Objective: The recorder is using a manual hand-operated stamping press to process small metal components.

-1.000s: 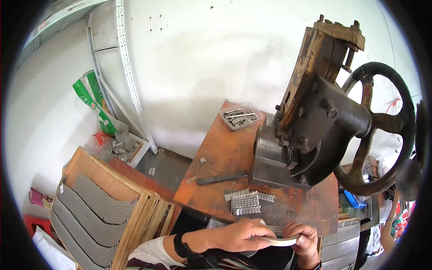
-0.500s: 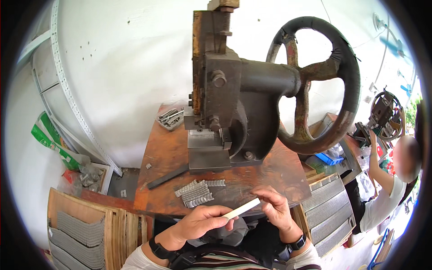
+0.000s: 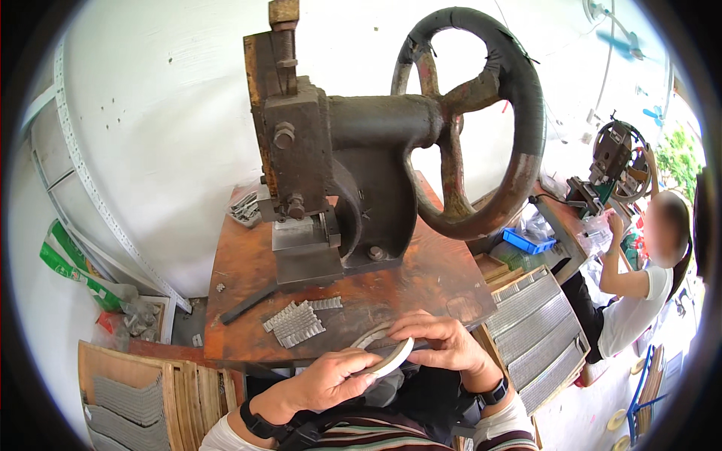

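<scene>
A thin cream-coloured ring, which looks like a nearly used-up roll of tape (image 3: 392, 362), is between my hands just off the table's front edge. My left hand (image 3: 331, 382) grips its near left side with thumb and fingers. On the opposite side, my right hand (image 3: 440, 340) has its fingers closed over the rim. Beyond the ring, a small group of ribbed grey metal pieces (image 3: 297, 323) lies on the wooden table (image 3: 436, 282). A dark flat bar (image 3: 248, 303) rests to their left. Behind them stands a heavy hand press (image 3: 376, 180) with a large wheel (image 3: 529, 165).
A clear box of metal parts (image 3: 245, 209) sits behind the press. Wooden trays of ribbed metal rows stand at left (image 3: 128, 406) and right (image 3: 535, 338). At far right, a co-worker (image 3: 639, 282) sits beside another press (image 3: 613, 154); a blue bin (image 3: 529, 241) is nearer.
The ring has turned from edge-on to showing its opening. My right hand has come in and closed on it. The view has shifted, so the press appears further left.
</scene>
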